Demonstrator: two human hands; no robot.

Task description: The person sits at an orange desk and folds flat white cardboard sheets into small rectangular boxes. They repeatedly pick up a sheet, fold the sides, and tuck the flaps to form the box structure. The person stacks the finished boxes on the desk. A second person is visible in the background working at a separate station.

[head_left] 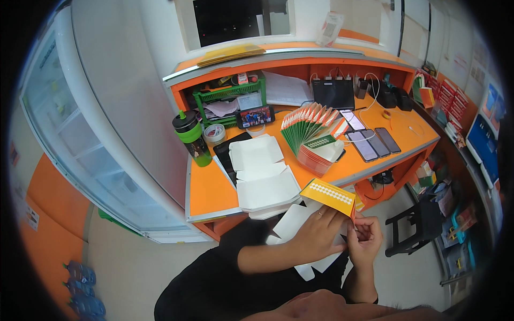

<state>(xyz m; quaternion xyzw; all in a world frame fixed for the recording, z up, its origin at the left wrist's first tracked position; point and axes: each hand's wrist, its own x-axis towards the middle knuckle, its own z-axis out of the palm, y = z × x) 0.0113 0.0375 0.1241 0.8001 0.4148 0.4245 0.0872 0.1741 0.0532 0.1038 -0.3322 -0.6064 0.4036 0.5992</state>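
Note:
A partly folded cardboard box, yellow outside with white diamonds and white inside, is in both my hands above my lap. My left hand grips it with the fingers reaching inside under the yellow side; the fingertips are hidden. At its right corner my right hand pinches the card between thumb and fingers. White flaps of the box spread out below and left of my hands. Just beyond, a stack of flat white box blanks overhangs the desk edge. Folded boxes in green, orange and white stand nested in a fanned row.
On the orange desk are a green and black bottle, a tape roll, a propped phone playing video, and several phones with cables. A green basket stands behind. A black stool is at right, a glass-door fridge at left.

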